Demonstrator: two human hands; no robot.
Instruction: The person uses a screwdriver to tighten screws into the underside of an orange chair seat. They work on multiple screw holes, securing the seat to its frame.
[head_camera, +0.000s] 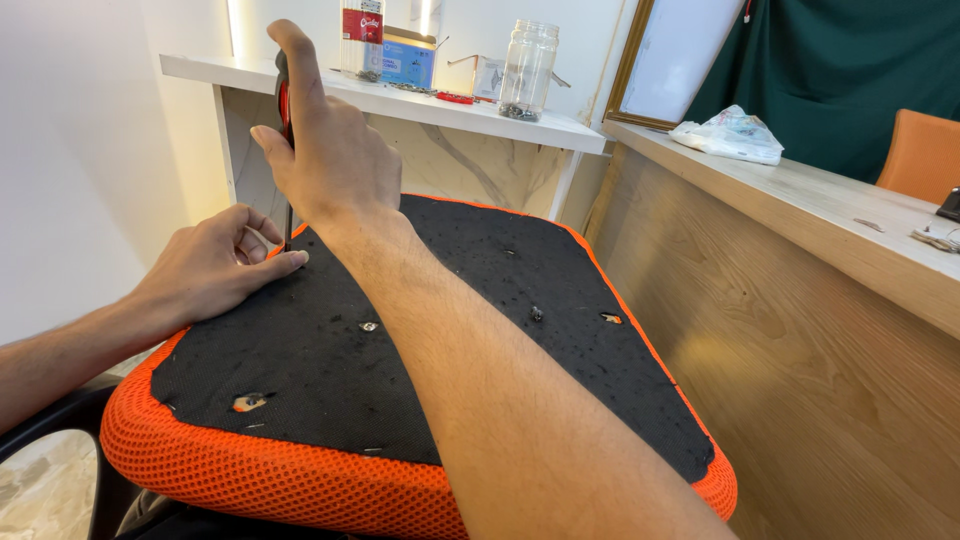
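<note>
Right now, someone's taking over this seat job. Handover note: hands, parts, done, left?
Right hand: gripping a red-and-black screwdriver, upright, tip at the far left corner of the seat underside.
Left hand: resting flat on the black fabric, fingertips beside the shaft.
Seat cushion lies upside down, orange mesh edge showing.
Done: one screw sits mid-panel.
Left: several holes look open, e.g. front left.

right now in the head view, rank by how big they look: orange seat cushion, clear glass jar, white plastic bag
1. orange seat cushion, by far
2. clear glass jar and white plastic bag look alike; unsure
</note>
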